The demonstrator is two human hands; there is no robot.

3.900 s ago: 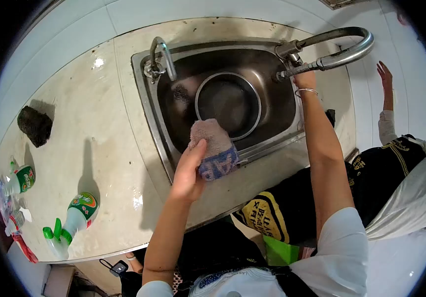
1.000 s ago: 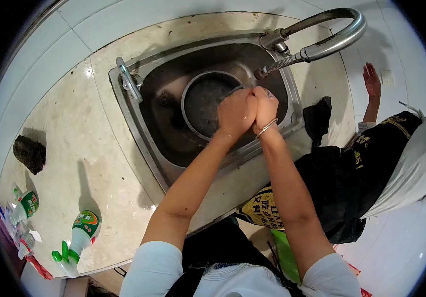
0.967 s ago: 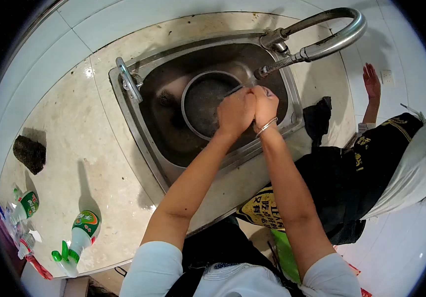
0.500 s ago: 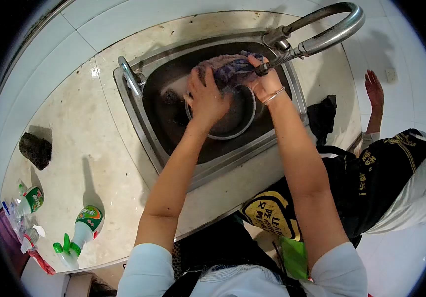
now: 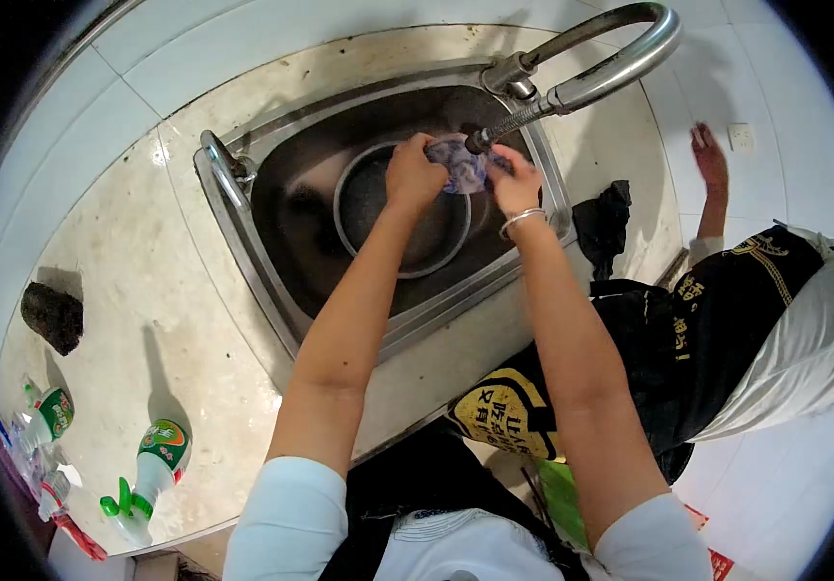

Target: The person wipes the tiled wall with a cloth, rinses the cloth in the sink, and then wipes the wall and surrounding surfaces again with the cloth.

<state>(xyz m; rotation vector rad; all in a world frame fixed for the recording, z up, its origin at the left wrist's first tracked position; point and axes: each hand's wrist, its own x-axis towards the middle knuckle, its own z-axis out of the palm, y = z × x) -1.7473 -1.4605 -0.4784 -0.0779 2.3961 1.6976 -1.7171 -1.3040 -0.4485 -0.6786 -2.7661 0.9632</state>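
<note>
A wet pinkish and blue cloth is stretched between my two hands over the sink, just below the spout of the large faucet. My left hand grips its left side with curled fingers. On its right side my right hand, with a bracelet at the wrist, pinches the cloth. Beneath the hands a round metal-rimmed pan lies in the basin.
A small faucet stands at the sink's left corner. Spray bottles and a dark scrubber are on the left counter. A black cloth lies right of the sink. Another person in a black apron stands at the right.
The hands were clasped together a second ago, then spread with the cloth opened out. Now they hold a smaller bunched part under the spout. The view has shifted slightly.
</note>
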